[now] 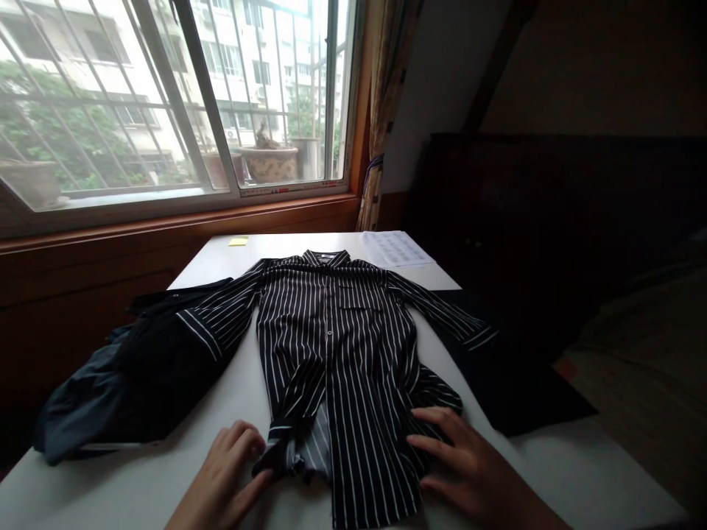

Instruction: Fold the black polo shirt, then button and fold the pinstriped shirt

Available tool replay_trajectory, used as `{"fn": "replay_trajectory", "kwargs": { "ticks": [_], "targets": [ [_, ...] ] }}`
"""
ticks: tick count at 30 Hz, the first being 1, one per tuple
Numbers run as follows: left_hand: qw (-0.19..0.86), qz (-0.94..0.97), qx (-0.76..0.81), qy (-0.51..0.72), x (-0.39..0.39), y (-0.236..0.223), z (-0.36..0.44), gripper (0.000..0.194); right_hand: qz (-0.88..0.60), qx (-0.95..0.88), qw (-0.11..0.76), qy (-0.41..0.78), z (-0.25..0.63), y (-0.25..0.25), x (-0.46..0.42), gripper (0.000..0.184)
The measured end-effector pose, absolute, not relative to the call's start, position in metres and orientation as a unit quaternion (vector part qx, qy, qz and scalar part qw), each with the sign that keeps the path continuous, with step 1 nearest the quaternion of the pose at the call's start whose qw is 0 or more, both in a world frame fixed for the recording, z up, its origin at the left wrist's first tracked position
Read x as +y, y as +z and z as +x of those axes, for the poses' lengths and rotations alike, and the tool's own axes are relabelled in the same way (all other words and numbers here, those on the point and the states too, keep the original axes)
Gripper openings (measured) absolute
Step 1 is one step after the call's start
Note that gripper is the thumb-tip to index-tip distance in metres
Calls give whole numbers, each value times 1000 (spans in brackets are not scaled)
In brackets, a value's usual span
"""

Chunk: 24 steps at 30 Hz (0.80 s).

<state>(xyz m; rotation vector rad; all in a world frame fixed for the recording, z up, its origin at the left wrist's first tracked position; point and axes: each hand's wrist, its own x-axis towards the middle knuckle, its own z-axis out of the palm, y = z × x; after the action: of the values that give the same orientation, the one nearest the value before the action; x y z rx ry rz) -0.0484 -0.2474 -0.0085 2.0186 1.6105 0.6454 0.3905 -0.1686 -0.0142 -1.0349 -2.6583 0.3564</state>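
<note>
A black shirt with white stripes [336, 346] lies spread out, front up, on a white table [237, 397], collar toward the window and sleeves out to both sides. My left hand [226, 471] rests at the shirt's lower left hem, fingers curled against a bunched fold of cloth there. My right hand [464, 464] lies flat on the lower right part of the shirt, fingers stretched out and apart, pressing the fabric down.
A heap of dark clothes [110, 383] lies at the table's left edge. Another dark cloth [513, 383] hangs over the right edge. A printed sheet [395, 249] and a yellow note [238, 241] lie at the far side, under a barred window [166, 96].
</note>
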Motion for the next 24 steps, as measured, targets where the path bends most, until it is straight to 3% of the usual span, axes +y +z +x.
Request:
{"fn": "replay_trajectory", "kwargs": {
  "ticks": [7, 12, 18, 21, 24],
  "targets": [
    [327, 694, 571, 294, -247, -2, -44, 15, -322, -928, 169, 85, 380, -7, -159, 22],
    [279, 733, 542, 300, -248, 6, -42, 5, -326, -920, 207, 71, 375, 3, -151, 20],
    [193, 866, 413, 205, -244, 23, -34, 24, -320, -912, 236, 96, 356, 34, -151, 20],
    [197, 853, 447, 183, -236, 36, -24, 17, -299, -907, 269, 122, 328, 40, -153, 15],
    [209, 825, 490, 189, -222, 39, -14, 20, -298, -909, 240, 164, 294, 38, -153, 10]
  ]
}}
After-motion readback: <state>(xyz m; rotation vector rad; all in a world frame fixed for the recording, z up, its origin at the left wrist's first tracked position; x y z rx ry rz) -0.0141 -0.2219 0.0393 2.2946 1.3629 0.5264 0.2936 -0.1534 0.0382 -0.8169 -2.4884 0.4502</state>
